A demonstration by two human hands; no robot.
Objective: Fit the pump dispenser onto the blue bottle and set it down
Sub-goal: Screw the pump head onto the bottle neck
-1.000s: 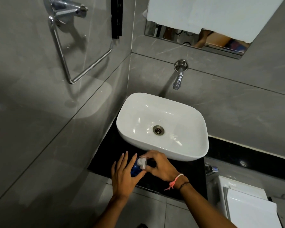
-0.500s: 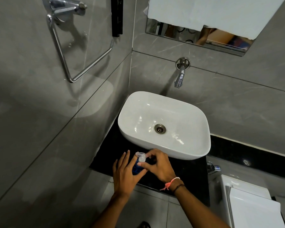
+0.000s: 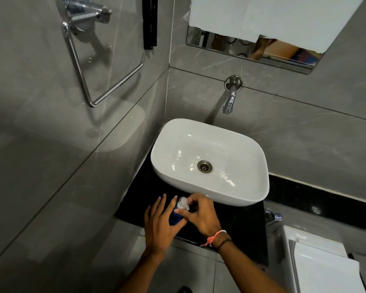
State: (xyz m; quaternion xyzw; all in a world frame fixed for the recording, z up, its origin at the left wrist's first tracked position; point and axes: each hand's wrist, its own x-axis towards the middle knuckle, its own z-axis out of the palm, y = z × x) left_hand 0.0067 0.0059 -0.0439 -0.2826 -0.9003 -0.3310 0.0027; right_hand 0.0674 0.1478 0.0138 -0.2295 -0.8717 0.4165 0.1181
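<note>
dim | glare on sink (image 3: pixel 260 166) | edges bowed | mostly sharp

Left hand (image 3: pixel 160 226): reaching in from the lower edge on a bare forearm, back of the hand facing the camera, fingers lying straight and slightly spread, pointing up and away, thumb angling to the right, palm cupping the side of the blue bottle (image 3: pixel 174 216).

Right hand (image 3: pixel 201 214): coming in from the lower right on a bare forearm, wrist wearing a pink string and a dark band, fingers curling inward, thumb and fingertips pinching the pump dispenser (image 3: pixel 182 203) at the bottle's top.

Both hands are meeting close together, thumbs nearly touching.
</note>
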